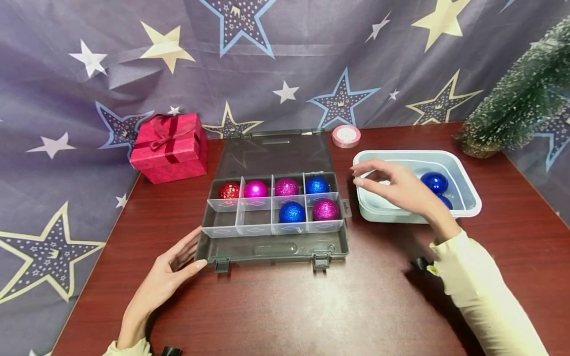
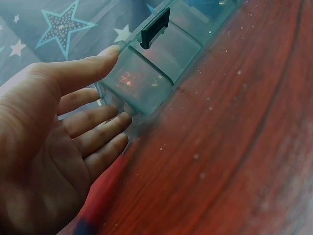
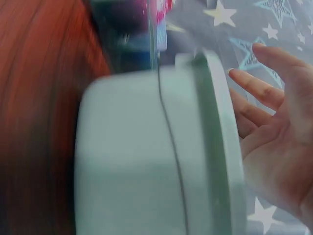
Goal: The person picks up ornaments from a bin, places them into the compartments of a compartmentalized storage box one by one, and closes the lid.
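Six balls [image 1: 256, 189]: sit singly in the compartments [image 1: 258, 216] of the grey organiser case [image 1: 249, 246]; four along the back row, two at the right of the front row. Red, pink, magenta and blue.
Front row, left pair: shows no ball.
Lid [image 1: 276, 153]: lies folded back behind the compartments.
Blue balls [image 1: 434, 182]: lie towards the right end of the pale tub [image 1: 378, 213], on the table [image 1: 267, 306] to the right of the case. Two visible, one partly covered from view.
Right hand [image 1: 398, 190]: hangs over the left end of the tub, with fingers apart and loosely bent, gripping nothing visible. Well to the left of most of the tub's balls in view.
Left hand [image 1: 162, 277]: rests at the near left corner of the case, with thumb at the edge and nearly straight fingers along the side. Touching rather than gripping; probably steadying.
Ball loading: judged to be between placements, tub to compartments. Direction not provable from one moment.
Next reach into tub: would call for moving rightward and down, curling fingers round a smooth ball, lifting clear of the rim, lowering into a free front compartment.
Roll risk: probably high with a loose pinch.
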### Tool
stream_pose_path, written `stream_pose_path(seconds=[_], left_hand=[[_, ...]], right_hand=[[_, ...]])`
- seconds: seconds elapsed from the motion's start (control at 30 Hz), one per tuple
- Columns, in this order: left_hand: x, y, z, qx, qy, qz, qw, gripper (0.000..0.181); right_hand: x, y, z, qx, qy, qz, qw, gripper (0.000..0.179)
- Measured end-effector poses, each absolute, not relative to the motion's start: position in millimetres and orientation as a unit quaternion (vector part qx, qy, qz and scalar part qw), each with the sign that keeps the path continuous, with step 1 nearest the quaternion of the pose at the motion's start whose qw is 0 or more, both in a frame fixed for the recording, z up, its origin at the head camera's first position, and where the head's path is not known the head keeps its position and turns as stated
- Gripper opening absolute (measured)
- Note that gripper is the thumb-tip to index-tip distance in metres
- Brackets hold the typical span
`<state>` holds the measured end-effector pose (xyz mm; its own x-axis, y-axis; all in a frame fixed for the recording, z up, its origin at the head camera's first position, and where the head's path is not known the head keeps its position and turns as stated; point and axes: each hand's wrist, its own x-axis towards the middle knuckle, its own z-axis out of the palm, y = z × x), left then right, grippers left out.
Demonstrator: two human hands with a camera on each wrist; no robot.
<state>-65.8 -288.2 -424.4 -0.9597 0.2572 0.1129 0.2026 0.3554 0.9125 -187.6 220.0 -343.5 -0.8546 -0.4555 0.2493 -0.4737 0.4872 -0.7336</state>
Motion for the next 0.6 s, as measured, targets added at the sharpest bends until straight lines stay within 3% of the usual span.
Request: stream_pose_path(seconds=[0.6], left_hand=[[-65,-286,-422,0.137,0.822,0.552,0.025,0.068]], right_hand=[[-174,318,-340,0.115,-0.935,0.334,0.044,0.032]])
